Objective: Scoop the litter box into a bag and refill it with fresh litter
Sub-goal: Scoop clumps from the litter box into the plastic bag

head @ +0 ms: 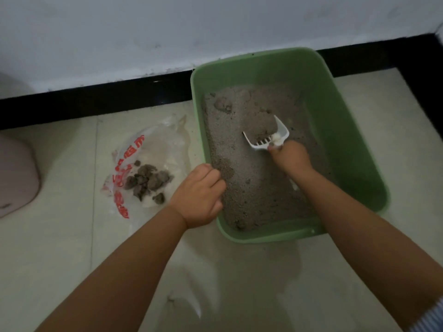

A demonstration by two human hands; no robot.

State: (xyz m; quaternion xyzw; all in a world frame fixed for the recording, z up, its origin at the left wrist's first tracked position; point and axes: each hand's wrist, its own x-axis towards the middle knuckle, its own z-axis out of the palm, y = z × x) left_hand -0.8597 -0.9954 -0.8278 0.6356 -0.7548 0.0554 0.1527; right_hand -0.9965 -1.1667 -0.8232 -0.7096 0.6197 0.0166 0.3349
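Right hand curled round the handle of a white slotted plastic litter scoop, blade dug into grey litter near the middle of the box, a load of grit heaped in it. Left hand hooked over the near-left rim of the pale green rectangular plastic litter box, fingers folded inward over the edge, apparently steadying it.

Inside the box: a bed of grey granular litter, lumpy toward the far-left corner and near the front wall, so probably more clumps to lift out.

Just left of the box, flat on the pale tiled floor: a clear thin plastic bag with red print, mouth spread open, several dark grey clumps already lying in it.

Judged from this: scooping partly done, not finished. Refilling not begun; no fresh litter supply recognisable anywhere. Pink rounded object at the far left edge, nature unclear.
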